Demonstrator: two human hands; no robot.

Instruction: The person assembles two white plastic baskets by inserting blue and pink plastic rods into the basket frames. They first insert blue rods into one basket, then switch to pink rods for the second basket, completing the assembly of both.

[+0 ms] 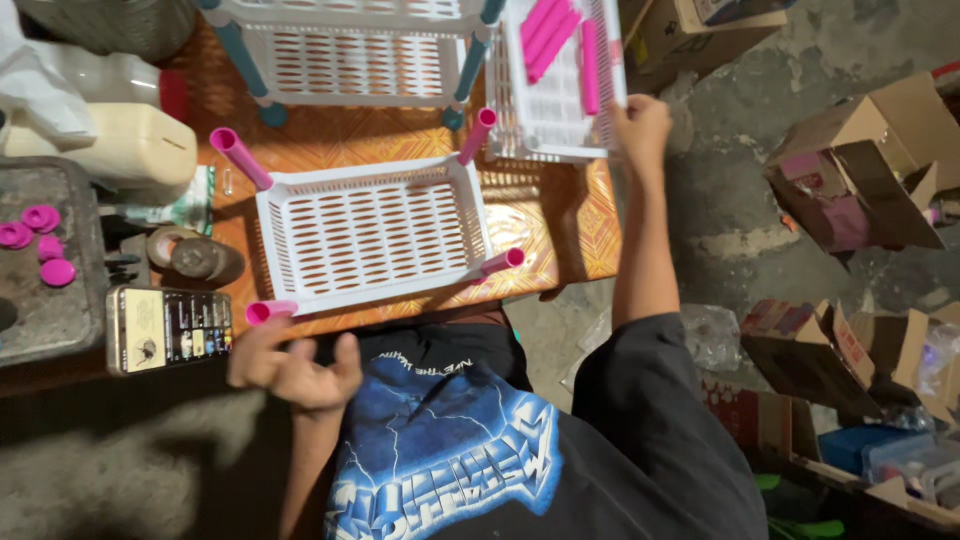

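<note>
Right hand outstretched, grip closed on far tray; left hand half-curled, empty, below near tray.

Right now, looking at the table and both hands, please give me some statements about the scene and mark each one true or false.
1. The right hand grips the edge of a white tray holding loose pink tubes. True.
2. The left hand rests flat inside the white basket. False: it is beside the pink tube at the basket's near left corner, outside the basket.
3. Pink tubes stand in all four corners of the white basket. True.
4. The pink caps lie inside the white basket. False: they lie on the dark tray on the left.
5. Cardboard boxes stand on the floor. True.
</note>
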